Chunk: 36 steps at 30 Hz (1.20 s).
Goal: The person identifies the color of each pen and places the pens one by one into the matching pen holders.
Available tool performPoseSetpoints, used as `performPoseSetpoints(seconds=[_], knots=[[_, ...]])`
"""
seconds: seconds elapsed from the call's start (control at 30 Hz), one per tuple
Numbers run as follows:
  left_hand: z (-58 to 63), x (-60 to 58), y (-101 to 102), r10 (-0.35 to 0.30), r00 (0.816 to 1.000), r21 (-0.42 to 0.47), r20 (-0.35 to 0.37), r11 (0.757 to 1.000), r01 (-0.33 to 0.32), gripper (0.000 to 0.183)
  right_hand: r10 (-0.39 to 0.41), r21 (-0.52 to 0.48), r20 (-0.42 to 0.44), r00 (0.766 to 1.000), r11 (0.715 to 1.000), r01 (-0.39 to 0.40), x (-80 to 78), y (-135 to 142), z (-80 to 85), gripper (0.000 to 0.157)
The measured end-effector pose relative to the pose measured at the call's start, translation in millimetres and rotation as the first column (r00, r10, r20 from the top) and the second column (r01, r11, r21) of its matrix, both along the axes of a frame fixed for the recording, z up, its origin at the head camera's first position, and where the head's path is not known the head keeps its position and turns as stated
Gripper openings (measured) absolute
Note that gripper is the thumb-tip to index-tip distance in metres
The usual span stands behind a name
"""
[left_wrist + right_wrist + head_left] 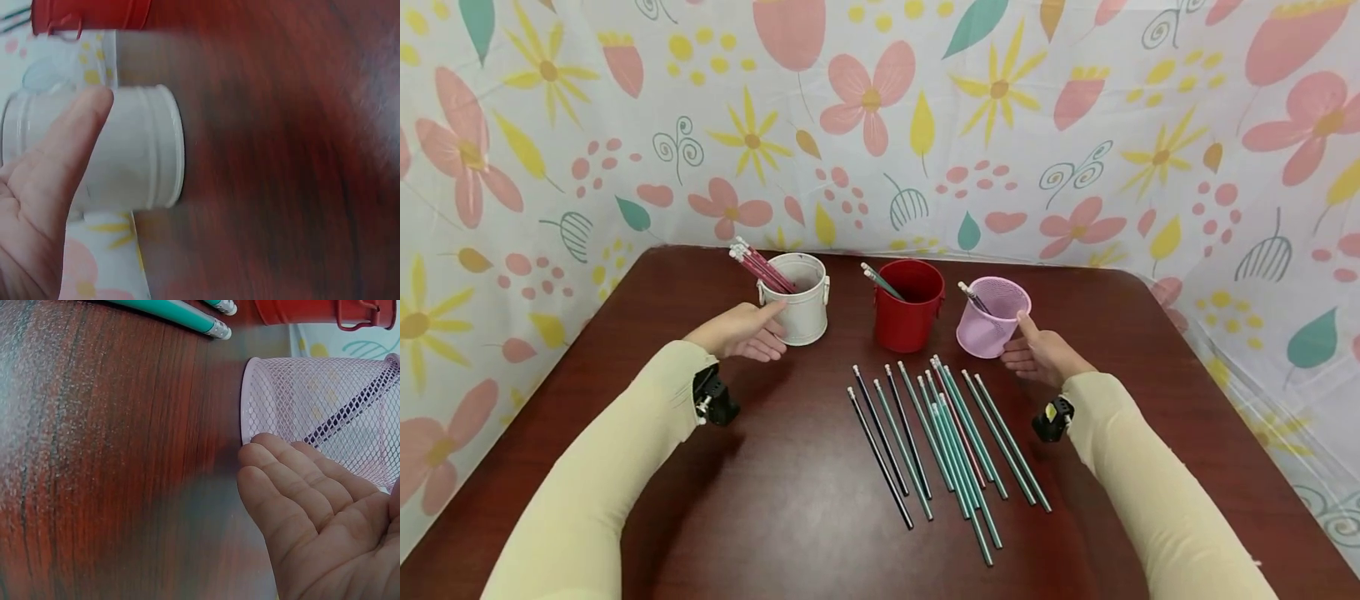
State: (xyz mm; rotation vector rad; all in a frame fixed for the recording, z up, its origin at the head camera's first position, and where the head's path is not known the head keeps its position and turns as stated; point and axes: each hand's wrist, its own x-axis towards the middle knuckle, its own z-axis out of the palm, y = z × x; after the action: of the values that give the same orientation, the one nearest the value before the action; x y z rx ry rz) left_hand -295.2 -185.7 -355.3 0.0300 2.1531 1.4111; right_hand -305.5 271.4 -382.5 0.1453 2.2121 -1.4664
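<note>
My left hand (737, 332) is by the front left of a white bucket (808, 312), fingers extended; in the left wrist view its thumb overlaps the bucket's wall, and I cannot tell if it touches. Several pink pencils (765, 268) lean inside that bucket. On the right, my right hand (1043, 353) is beside a pink mesh cup (981, 335), its fingers stretched toward the cup's side and thumb near the rim. Dark pencils (973, 297) lean in the cup. Between them stands a red bucket (904, 327) with green pencils (883, 282) inside.
Several green pencils (1013, 446), dark pencils (880, 458) and a red one lie loose on the brown table (760, 500) in front of the containers. A flower-patterned cloth (865, 183) hangs behind and at both sides.
</note>
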Motion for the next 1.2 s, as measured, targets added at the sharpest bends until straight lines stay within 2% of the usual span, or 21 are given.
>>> performPoseSetpoints(seconds=[0.13, 0.3, 0.43, 0.6, 0.73, 0.87, 1.0, 1.2], knots=[[-0.1, -7.7, -6, 0.076, 0.997, 0.035, -0.014, 0.997, -0.075, 0.082, -0.008, 0.002, -0.009, 1.000, 1.000, 0.009, 0.9, 0, 2.2, 0.091], [-12.1, -16.1, -5, 0.116, 0.993, 0.058, 0.004, 0.992, -0.116, 0.082, 0.007, 0.014, 0.001, 1.000, 1.000, -0.007, 2.6, 1, 5.4, 0.086], [-17.3, -17.9, -4, 0.138, 0.990, 0.059, 0.017, 0.989, -0.138, 0.079, 0.054, 0.045, -0.014, 0.998, 0.998, -0.053, 6.2, 2, 14.6, 0.083], [-13.3, -20.2, -3, 0.149, 0.989, 0.077, 0.025, 0.986, -0.151, 0.078, 0.168, 0.162, -0.075, 0.983, 0.975, -0.154, 19.7, 5, 28.9, 0.070], [-4.1, -21.5, -3, 0.140, 0.989, 0.084, 0.038, 0.986, -0.143, 0.076, 0.313, 0.317, -0.083, 0.946, 0.908, -0.273, 36.1, -1, 28.2, 0.056], [4.2, -20.4, -5, 0.153, 0.988, 0.058, 0.023, 0.986, -0.154, 0.071, 0.395, 0.463, -0.092, 0.914, 0.830, -0.312, 49.9, -15, 21.0, 0.038], [5.4, -18.8, -5, 0.155, 0.987, 0.061, 0.036, 0.986, -0.157, 0.063, 0.408, 0.565, -0.089, 0.909, 0.772, -0.291, 58.6, -26, 14.6, 0.028], [1.2, -11.1, -7, 0.126, 0.990, 0.067, 0.065, 0.989, -0.131, 0.060, 0.427, 0.708, -0.033, 0.904, 0.648, -0.281, 65.1, -32, 8.0, 0.030]])
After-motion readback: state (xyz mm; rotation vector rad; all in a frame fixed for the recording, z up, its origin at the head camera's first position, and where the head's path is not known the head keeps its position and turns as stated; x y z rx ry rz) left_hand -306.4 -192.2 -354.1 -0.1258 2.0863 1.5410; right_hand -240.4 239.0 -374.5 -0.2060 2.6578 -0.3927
